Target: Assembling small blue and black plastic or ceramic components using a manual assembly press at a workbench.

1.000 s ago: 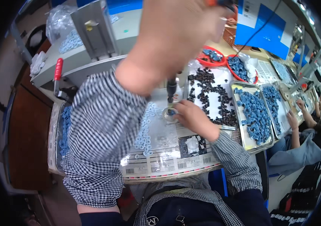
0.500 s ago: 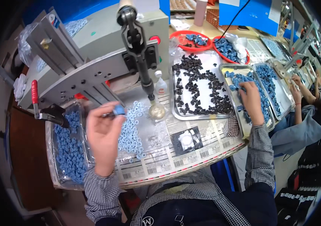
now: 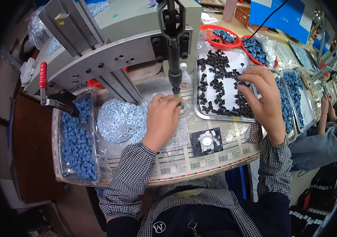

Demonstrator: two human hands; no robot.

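Observation:
My left hand [image 3: 162, 118] is closed under the tip of the hand press [image 3: 176, 87], with a small blue part [image 3: 181, 106] showing at its fingertips. That part sits at the round base [image 3: 183, 111] below the press, mostly covered by the hand. My right hand [image 3: 264, 100] hovers at the right side of a metal tray [image 3: 215, 117] of small black parts [image 3: 217, 87]. Its thumb and fingers are curved and apart. Black pieces show in the gap, and they look like those lying in the tray. Left of my left hand lies a pile of pale blue rings [image 3: 117, 120].
A tray of blue parts [image 3: 77, 146] stands at the far left, near a red-handled clamp [image 3: 43, 75]. Further blue parts [image 3: 292, 93] fill trays at the right. Two red baskets [image 3: 235, 43] and a small bottle [image 3: 184, 77] stand behind. A co-worker's arm [image 3: 324, 108] is at the right.
My left hand has moved right, carrying the blue part to the base under the press. My right hand has left the tray of blue parts for the black ones. The view has shifted.

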